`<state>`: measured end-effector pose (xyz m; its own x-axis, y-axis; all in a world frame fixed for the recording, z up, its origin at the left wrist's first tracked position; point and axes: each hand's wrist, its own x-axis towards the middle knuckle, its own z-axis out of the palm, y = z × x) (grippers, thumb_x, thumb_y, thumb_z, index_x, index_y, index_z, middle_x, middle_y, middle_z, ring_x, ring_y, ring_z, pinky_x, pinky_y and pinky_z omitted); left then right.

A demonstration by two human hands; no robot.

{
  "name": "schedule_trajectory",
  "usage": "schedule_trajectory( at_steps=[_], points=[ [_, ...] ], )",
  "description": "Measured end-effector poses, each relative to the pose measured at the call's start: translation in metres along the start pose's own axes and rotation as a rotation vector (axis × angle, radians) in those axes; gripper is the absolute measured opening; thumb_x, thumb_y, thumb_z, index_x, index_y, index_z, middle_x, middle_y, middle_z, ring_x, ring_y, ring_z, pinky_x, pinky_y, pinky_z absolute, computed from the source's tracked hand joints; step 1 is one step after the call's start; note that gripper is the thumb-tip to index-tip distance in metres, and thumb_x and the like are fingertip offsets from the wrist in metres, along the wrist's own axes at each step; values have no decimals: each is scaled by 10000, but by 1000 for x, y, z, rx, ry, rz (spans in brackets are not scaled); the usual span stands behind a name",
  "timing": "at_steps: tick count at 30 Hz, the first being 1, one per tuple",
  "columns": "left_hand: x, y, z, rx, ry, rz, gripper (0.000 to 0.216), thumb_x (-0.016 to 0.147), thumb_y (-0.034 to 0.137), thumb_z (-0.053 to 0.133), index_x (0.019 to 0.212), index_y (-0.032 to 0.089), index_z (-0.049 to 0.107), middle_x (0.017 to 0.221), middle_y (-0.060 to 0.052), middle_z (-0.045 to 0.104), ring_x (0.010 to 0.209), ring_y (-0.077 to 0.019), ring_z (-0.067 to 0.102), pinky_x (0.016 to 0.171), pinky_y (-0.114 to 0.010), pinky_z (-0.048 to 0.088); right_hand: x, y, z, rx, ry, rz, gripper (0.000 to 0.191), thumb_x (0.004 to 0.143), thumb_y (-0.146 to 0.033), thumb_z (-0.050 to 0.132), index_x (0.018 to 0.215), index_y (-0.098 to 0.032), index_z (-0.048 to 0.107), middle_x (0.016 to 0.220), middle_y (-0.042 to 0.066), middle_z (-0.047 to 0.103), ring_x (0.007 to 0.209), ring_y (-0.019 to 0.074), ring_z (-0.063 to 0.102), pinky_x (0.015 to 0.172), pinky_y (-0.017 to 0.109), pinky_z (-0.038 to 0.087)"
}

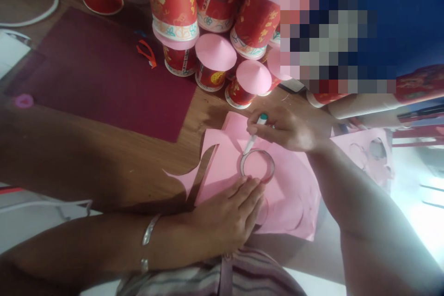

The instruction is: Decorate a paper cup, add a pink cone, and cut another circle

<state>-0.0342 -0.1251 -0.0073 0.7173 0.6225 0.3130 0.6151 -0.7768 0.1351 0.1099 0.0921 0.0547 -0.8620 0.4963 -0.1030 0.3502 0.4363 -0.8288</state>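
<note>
Pink paper sheets (294, 175), with cut-out edges and round outlines, lie stacked on the wooden table in front of me. A thin grey ring (242, 166) rests flat on them. My left hand (225, 215) is laid flat on the paper, fingers stretched out, with fingertips at the ring's near edge. In my right hand (287, 129) is a white marker (254, 136) with a teal end, pinched and tilted. Its lower tip meets the paper beside the ring's far left edge.
Red paper cups (173, 0) with pink cone tops (255, 76) stand in several stacks behind the paper. A dark red sheet (114, 83) carries orange scissors (147, 53). Cut pink scraps (364, 148) lie right. Pixelation covers part of the upper right, beside blue cloth (416, 18).
</note>
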Motion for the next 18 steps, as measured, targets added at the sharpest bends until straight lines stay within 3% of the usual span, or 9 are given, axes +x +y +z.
schedule_trajectory(
  at_steps=[8,18],
  points=[
    [0,-2,0,-7,28,0,446,1050,193,420,1388,3,642,1474,-201,651,1378,-346,630,1199,-492,427,-9,2,-9,123,64,124,443,951,-568,720,709,-208,628,537,-38,527,490,91,427,483,269,327],
    [-2,-5,-3,2,-24,30,471,1035,255,536,1418,-13,600,1520,-237,598,1409,-367,600,1204,-493,430,-45,27,-9,269,240,147,451,937,-612,724,781,-198,636,528,-55,537,461,88,473,466,254,392]
  ],
)
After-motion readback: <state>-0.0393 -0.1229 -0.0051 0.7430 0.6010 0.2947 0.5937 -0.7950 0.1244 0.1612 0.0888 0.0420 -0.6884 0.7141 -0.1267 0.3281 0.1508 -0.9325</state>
